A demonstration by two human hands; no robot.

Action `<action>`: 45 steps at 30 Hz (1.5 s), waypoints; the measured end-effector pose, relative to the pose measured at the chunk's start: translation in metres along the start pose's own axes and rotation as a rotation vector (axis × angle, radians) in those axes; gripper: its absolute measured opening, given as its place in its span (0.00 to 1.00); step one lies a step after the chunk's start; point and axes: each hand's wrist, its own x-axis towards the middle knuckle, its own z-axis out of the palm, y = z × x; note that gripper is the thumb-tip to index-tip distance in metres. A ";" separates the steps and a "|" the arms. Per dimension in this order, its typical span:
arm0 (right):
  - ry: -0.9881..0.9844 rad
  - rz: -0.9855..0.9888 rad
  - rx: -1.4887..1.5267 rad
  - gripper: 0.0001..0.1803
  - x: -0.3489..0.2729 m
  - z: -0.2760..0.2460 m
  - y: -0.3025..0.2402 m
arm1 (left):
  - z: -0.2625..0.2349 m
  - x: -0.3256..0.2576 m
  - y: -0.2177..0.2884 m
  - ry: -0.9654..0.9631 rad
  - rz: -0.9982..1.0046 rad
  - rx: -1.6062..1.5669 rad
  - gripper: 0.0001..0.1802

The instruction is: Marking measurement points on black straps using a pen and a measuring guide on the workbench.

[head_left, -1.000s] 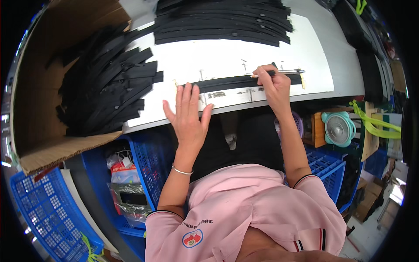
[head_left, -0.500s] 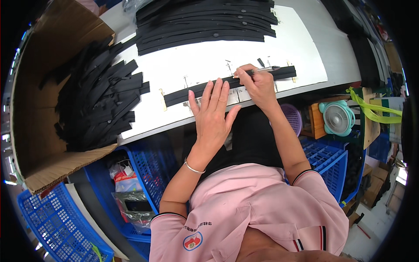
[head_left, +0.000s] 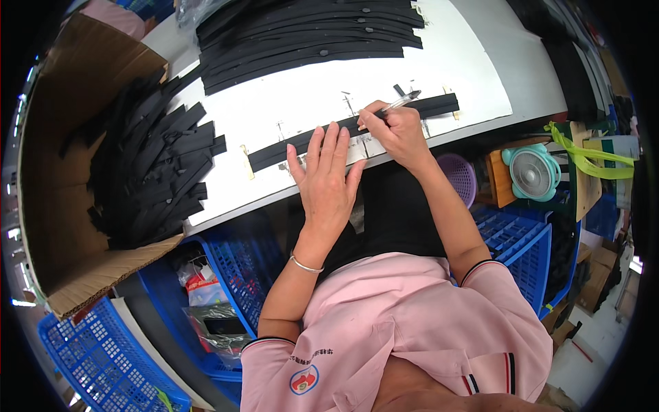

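A long black fabric strip lies across the white board, near the table's front edge. My left hand rests flat with fingers spread, its fingertips pressing on the strip. Just to its right, my right hand grips a pen, with the tip down at the strip's middle; the tip itself is hidden by the fingers. Dark marks and small tape pieces on the board line up beside the strip. A small black piece lies just beyond the strip.
Several black strips lie in rows at the back of the board. On the left, a cardboard box on its side holds a heap of black strips. Blue baskets stand below the table, and a small teal fan is at the right.
The whole view has shifted slightly, carrying the board and strips a little to the left. Both hands keep nearly the same places on the strip, and the pen stays in my right hand.
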 end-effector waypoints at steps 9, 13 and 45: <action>-0.083 -0.023 -0.099 0.13 -0.002 -0.005 0.008 | 0.002 0.001 0.000 -0.004 0.011 0.028 0.31; -0.124 0.023 -0.002 0.12 -0.003 -0.015 -0.003 | 0.001 0.002 0.000 -0.012 0.011 0.036 0.31; 0.171 0.067 -0.096 0.12 0.000 -0.090 0.043 | 0.064 0.089 0.068 0.126 0.117 -0.263 0.08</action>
